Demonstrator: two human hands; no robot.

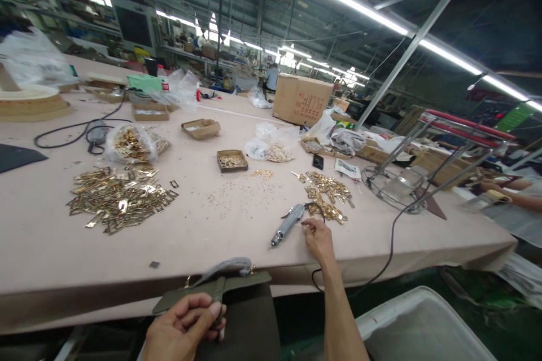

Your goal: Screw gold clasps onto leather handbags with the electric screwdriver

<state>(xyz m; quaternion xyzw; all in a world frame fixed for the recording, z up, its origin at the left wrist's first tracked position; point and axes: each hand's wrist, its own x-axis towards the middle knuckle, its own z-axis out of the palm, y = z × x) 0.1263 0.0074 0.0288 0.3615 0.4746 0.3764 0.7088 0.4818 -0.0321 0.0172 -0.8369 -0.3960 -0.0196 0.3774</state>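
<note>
A dark olive bag with a wrapped handle rests at the table's front edge, low in the view. My left hand pinches the strap on its front flap between thumb and fingers. To the right, my right hand is over the table with its fingers curled together; whatever lies between the fingertips is too small to name. Just left of it lies a grey electric screwdriver, not visibly gripped. Behind that hand is a pile of gold metal pieces. Tiny gold parts are scattered near a small box.
A large heap of gold buckles lies left, beside a plastic bag of fittings. A carton, a phone and a metal stand are farther back. A white bin is lower right. Another person's arm shows right.
</note>
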